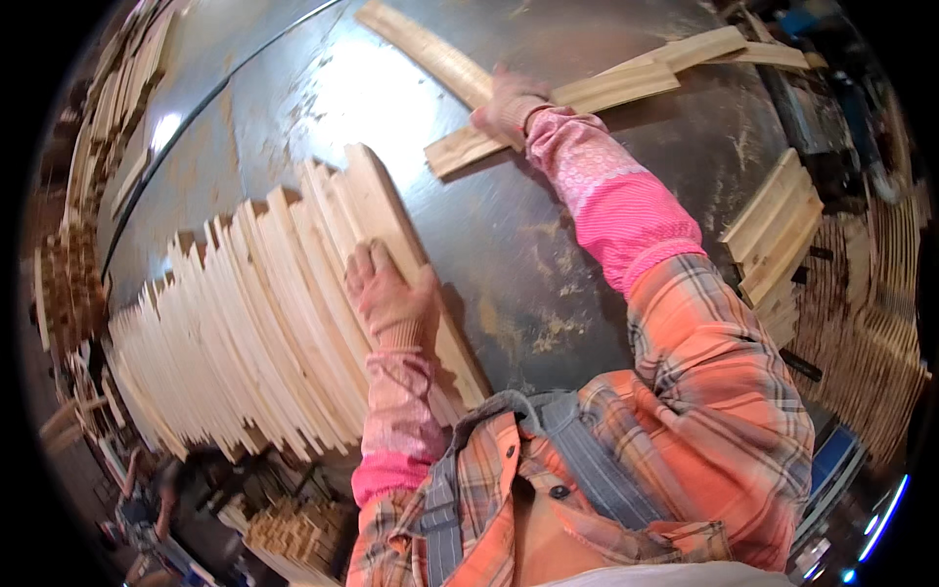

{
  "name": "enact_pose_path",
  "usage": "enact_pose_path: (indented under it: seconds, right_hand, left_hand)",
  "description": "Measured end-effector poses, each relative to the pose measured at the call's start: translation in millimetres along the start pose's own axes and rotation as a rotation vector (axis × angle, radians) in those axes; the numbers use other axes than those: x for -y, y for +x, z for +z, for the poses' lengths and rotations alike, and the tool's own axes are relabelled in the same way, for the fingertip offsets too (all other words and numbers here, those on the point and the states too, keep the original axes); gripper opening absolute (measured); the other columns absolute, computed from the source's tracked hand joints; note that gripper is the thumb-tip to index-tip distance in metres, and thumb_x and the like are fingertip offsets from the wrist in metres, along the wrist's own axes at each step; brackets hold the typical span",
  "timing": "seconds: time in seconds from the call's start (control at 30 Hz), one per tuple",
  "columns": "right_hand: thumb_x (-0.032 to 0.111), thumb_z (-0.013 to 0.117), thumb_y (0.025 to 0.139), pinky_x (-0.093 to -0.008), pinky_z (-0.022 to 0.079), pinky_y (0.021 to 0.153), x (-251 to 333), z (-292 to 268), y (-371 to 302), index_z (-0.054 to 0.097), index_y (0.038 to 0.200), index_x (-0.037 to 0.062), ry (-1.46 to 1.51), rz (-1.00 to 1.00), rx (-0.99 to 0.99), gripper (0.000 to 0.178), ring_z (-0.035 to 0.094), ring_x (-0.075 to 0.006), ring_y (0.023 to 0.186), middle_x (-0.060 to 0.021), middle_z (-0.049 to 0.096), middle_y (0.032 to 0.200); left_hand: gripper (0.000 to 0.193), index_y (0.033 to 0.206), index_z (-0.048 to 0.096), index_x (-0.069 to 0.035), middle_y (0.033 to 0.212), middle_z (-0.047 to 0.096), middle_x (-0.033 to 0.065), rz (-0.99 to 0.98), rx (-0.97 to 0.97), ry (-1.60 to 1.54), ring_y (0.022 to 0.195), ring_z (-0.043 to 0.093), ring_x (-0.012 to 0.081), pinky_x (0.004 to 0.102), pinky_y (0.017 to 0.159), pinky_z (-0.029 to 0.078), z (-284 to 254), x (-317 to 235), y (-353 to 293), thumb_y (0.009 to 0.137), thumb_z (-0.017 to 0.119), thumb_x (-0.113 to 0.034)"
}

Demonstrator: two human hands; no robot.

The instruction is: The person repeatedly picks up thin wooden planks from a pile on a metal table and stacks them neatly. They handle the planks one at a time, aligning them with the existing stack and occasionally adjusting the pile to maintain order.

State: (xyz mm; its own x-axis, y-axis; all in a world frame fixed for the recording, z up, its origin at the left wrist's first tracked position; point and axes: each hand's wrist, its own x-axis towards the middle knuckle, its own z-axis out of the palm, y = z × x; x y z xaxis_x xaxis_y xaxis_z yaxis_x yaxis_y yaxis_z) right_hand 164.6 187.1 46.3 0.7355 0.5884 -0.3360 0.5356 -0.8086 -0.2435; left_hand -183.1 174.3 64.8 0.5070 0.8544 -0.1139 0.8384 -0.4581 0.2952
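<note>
On the dark tabletop (pixel 528 303), a row of pale wooden strips (pixel 245 323) lies at nine o'clock. The left hand (pixel 391 301) rests palm down near the right end of this row, its fingers stretched side by side and not closed around anything. The right hand (pixel 507 106) is at twelve o'clock, upon the loose boards (pixel 616 90) between eleven and two o'clock; it is blurred, so I cannot tell whether it grips one.

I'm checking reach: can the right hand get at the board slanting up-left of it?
Probably yes: the right hand is at the lower end of that board, with nothing else visible across it.
</note>
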Motion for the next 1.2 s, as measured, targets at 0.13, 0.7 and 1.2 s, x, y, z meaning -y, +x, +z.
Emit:
enact_pose_path:
  seconds: [0.13,0.7,1.2]
  right_hand:
    - [0.03,0.077,0.082,-0.0461,0.054,0.102,-8.5,-43.0,5.4,0.063,0.131,0.007,-0.116,-0.06,0.139,0.056,0.068,-0.0365,0.119,-0.0208,0.072,0.121]
    - [0.029,0.081,0.077,-0.0432,0.057,0.087,-129.4,-84.2,-94.1,0.044,0.152,0.0071,-0.17,-0.291,0.355,0.087,0.072,-0.0328,0.102,-0.0194,0.073,0.109]
    - [0.04,0.073,0.092,-0.0494,0.05,0.109,-33.7,-48.9,-116.0,0.045,0.149,0.0004,0.463,0.113,0.298,0.075,0.057,-0.0403,0.133,-0.0263,0.052,0.149]
  left_hand:
    - [0.082,0.147,0.051,-0.001,0.157,0.043,0.0206,0.001,-0.034,-0.005,0.149,0.033,0.0427,0.048,0.126,0.025,-4.0,-9.6,-1.8,0.077,0.075,-0.038]
    - [0.086,0.151,0.047,-0.002,0.161,0.04,0.0205,-0.012,-0.048,0.071,0.151,0.031,0.0409,0.0477,0.126,0.024,13.4,-2.5,-4.2,0.078,0.077,-0.037]
    - [0.102,0.156,0.043,-0.006,0.166,0.033,0.0174,-0.032,-0.007,0.147,0.153,0.028,0.0424,0.0512,0.126,0.023,33.5,-10.0,15.6,0.073,0.081,-0.051]
